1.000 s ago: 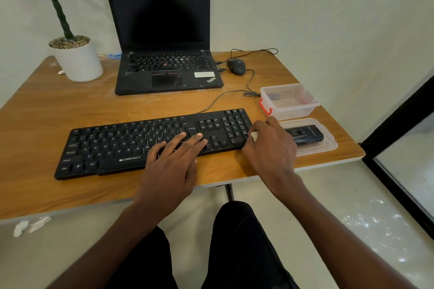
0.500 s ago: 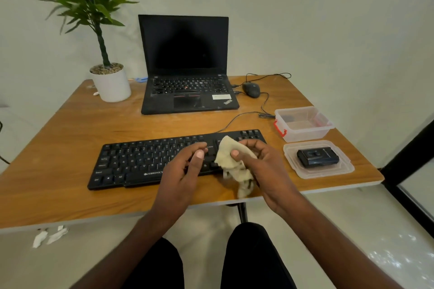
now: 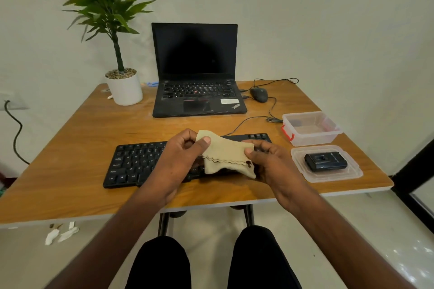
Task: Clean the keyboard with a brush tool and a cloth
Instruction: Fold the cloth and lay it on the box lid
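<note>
A black keyboard (image 3: 133, 162) lies along the front of the wooden table (image 3: 94, 129). Above its right half I hold a beige cloth (image 3: 225, 152) stretched between both hands. My left hand (image 3: 178, 159) pinches the cloth's upper left corner with thumb and fingers. My right hand (image 3: 270, 162) pinches its right edge. The cloth hangs folded, its wavy hem showing, and hides part of the keys. A black brush tool (image 3: 325, 161) rests on a clear plastic lid (image 3: 352, 175) to the right of the keyboard.
An open black laptop (image 3: 197, 91) stands at the back, with a wired mouse (image 3: 259, 94) and its cable beside it. A white pot with a green plant (image 3: 124, 88) sits at the back left. A clear box (image 3: 310, 128) stands at the right edge.
My right hand lifted the cloth from beside the keyboard. My left hand left the keys and took the cloth's other corner, spreading it out. The camera view tilted upward.
</note>
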Demonstrator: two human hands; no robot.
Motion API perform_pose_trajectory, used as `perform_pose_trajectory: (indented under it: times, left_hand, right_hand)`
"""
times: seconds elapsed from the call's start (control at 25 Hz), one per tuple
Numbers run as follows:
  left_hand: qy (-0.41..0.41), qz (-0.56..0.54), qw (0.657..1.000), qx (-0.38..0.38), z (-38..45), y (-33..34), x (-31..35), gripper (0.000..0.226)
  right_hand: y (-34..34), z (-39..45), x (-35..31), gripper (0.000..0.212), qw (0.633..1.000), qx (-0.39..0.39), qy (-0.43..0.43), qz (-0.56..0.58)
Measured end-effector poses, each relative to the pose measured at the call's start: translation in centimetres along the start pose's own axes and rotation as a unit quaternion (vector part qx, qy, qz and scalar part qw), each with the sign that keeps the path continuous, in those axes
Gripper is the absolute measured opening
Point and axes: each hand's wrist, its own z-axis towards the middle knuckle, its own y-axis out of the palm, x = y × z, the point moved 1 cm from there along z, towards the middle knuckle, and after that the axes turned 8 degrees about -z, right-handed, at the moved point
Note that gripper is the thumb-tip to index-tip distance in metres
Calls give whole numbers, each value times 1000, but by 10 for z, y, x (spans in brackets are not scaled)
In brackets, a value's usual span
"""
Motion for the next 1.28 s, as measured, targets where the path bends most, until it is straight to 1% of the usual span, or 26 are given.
perform_pose_trajectory:
  times: [0.08,0.12,0.2,0.28,0.36,0.4,0.44,0.52,0.6,0.64,0.76,0.84,0.88,0.96,1.0,1.04,1.16,1.28]
  left_hand:
    - [-51,-91,995,-9,-1,1,-2,26]
    - [-66,-121,990,-12,-1,1,-4,33]
    - [-78,-134,988,-25,-2,2,-8,50]
    - [-92,-143,984,-47,-1,1,-12,60]
    - [-105,-164,979,-62,0,0,-12,58]
    - [-108,-178,976,-62,0,0,-13,55]
    - [-111,-190,974,-58,0,0,-13,51]
    - [-111,-193,974,-50,1,1,-15,47]
    - [-98,-167,980,-33,2,3,-18,48]
    - [-88,-147,985,-28,1,4,-17,49]
    - [-49,-46,997,-39,-1,14,-9,46]
    - [5,68,997,-44,-1,31,-2,37]
    - [43,127,990,-38,1,43,-2,34]
    - [119,221,968,-22,9,76,-6,33]
    - [143,237,961,-25,12,97,-11,34]
    - [156,233,959,-34,16,119,-18,34]
    - [172,212,960,-53,29,181,-38,32]
    - [192,261,944,-66,41,221,-54,40]
  right_hand:
    - [1,0,0,23,1000,-19,5,23]
    - [2,-1,1,28,999,-30,3,28]
    - [6,-3,2,35,999,-30,-13,18]
    - [7,-3,2,30,999,8,-33,10]
    - [3,0,2,22,998,51,-40,18]
    - [0,2,2,19,997,55,-35,27]
    - [-1,3,1,18,998,46,-25,37]
    - [-1,3,2,32,999,5,-6,52]
    - [-2,4,4,44,999,-10,-7,42]
    - [-4,5,4,46,1000,-5,-12,22]
    - [-18,4,-1,38,999,5,-21,-23]
    - [-39,0,-6,30,995,9,-59,-75]
    - [-53,-5,-9,28,989,22,-84,-116]
    - [-87,-14,-13,28,969,93,-119,-195]
    - [-106,-19,-15,29,958,138,-126,-219]
    - [-125,-23,-16,31,950,173,-133,-225]
    - [-177,-27,-15,33,939,246,-142,-191]
    - [-219,-20,1,34,925,298,-127,-198]
